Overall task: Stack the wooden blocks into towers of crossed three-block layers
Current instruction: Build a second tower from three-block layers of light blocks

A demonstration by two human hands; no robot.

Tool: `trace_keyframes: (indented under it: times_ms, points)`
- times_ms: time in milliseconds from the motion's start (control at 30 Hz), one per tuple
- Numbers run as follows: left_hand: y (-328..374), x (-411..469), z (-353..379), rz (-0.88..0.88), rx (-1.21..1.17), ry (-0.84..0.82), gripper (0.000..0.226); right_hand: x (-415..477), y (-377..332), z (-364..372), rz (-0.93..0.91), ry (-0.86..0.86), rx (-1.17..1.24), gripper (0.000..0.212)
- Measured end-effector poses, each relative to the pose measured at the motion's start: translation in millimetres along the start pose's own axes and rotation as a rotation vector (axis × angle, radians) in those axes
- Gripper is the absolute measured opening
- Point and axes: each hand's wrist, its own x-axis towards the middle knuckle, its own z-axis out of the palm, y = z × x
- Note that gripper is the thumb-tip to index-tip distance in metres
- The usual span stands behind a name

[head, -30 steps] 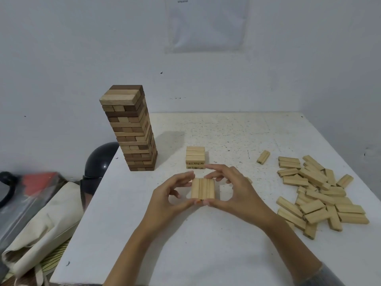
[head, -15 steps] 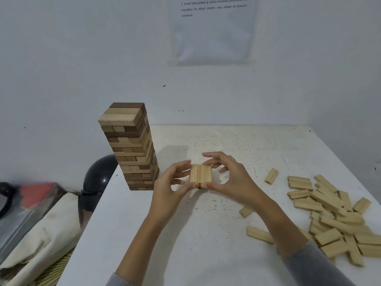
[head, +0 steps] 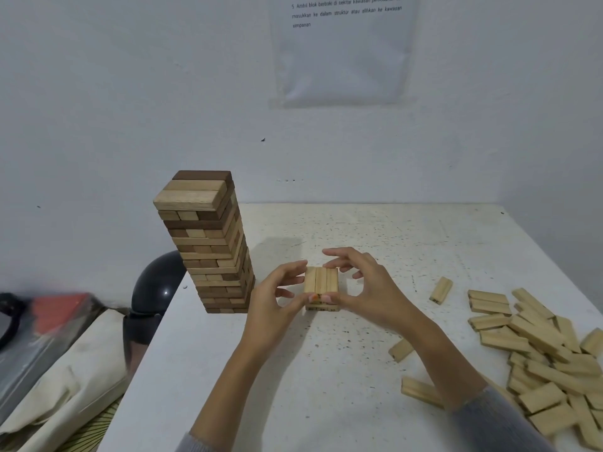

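Both hands meet over the middle of the white table (head: 326, 402), clasped round a three-block layer (head: 321, 279) of pale wood. The three blocks lie side by side, their long edges running away from the person.

The left hand (head: 277, 300) is partly curled. Its thumb presses the near end of the layer and its fingers reach along the left side. The right hand (head: 370, 288) mirrors it: the thumb pinches the near right corner while the fingers arch over the far end, bent but not tight. Neither hand is a closed fist — each is half open, pinching the layer from its own side.

The layer sits directly over a low stack (head: 321, 309) of the same pale blocks. Only a thin strip of that stack shows below the thumbs, marked with small dark print. It cannot be told whether the layer rests on the stack or hovers just above it.

Left of the hands and close to them stands a tall tower (head: 212, 243) of mixed pale and dark blocks in crossed layers, near the table's left edge. To the right lies a loose pile (head: 538, 353) of pale blocks, well apart from the low stack, with a single block (head: 441, 290) between pile and hands. Two more strays — one (head: 400, 349) and another (head: 421, 391) — lie beside the right forearm.
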Motion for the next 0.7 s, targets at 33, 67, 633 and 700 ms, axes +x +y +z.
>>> trace_keyframes:
  times_ms: [33,67,633,700]
  points:
    - [0,0,0,-0.001,0.002,0.000,0.046,0,0,0,0.005,0.001,-0.001,0.068]
    - [-1,0,1,0.001,0.007,0.000,0.046,0,1,1,0.007,0.003,0.003,0.068]
    - [26,-15,27,-0.327,-0.316,0.136,0.047,-24,-13,44,0.338,0.355,0.612,0.041]
    - [28,-14,34,-0.382,-0.410,0.109,0.050,-24,-13,59,0.359,0.379,0.705,0.047]
